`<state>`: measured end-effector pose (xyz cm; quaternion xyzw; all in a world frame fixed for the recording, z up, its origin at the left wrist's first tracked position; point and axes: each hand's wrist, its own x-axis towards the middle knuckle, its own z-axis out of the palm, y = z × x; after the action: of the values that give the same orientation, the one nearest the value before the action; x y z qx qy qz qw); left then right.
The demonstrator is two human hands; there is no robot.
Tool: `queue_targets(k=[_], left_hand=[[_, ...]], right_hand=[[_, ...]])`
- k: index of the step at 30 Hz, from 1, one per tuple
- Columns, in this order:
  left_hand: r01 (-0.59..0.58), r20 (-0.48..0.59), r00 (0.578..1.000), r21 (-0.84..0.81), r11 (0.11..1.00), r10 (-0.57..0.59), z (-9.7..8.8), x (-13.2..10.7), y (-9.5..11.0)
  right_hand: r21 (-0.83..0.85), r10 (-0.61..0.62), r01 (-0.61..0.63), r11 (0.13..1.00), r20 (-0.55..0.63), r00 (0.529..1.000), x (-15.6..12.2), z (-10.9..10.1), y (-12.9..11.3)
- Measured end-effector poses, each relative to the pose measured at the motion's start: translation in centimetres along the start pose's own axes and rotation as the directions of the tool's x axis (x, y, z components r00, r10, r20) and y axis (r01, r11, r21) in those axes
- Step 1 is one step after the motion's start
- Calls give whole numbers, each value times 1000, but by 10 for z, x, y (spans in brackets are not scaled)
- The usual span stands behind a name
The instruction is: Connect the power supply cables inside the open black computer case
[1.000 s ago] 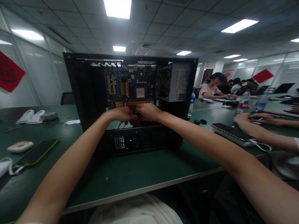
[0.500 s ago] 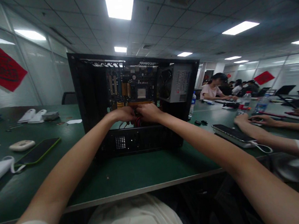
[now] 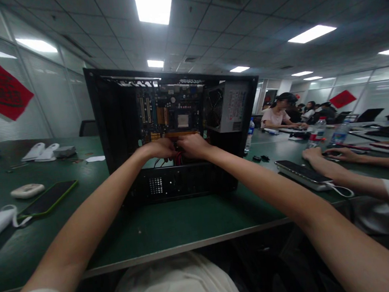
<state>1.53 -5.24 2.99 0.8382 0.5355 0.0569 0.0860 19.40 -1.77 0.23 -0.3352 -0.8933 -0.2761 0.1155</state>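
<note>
An open black computer case [image 3: 116, 121] stands upright on the green table [image 3: 174, 226], showing its motherboard [image 3: 171, 114] and a grey power supply [image 3: 228, 107] at the right. Both arms reach into the case's lower middle. My left hand [image 3: 158, 148] and my right hand [image 3: 192, 146] are closed side by side, fingers curled around red cables [image 3: 178, 158] below the motherboard. What exactly the fingers pinch is hidden.
A phone [image 3: 46, 199], a small white device [image 3: 27, 191] and white items lie on the table at left. At right, another person's arms [image 3: 348, 168] rest beside a black phone [image 3: 302, 172]. Water bottles [image 3: 250, 133] and more people sit farther back.
Both hands stay at the same spot inside the case. Only the camera view has shifted slightly.
</note>
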Motion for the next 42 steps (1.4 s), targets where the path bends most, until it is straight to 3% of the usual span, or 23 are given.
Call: queue_targets(k=[27, 42], left_hand=[[41, 6, 999, 104, 994, -42, 0, 2, 2], [101, -30, 995, 102, 990, -98, 1, 6, 0]], right_hand=[[-37, -15, 14, 999, -35, 999, 0, 4, -1], [-55, 29, -28, 998, 14, 999, 0, 0, -3]])
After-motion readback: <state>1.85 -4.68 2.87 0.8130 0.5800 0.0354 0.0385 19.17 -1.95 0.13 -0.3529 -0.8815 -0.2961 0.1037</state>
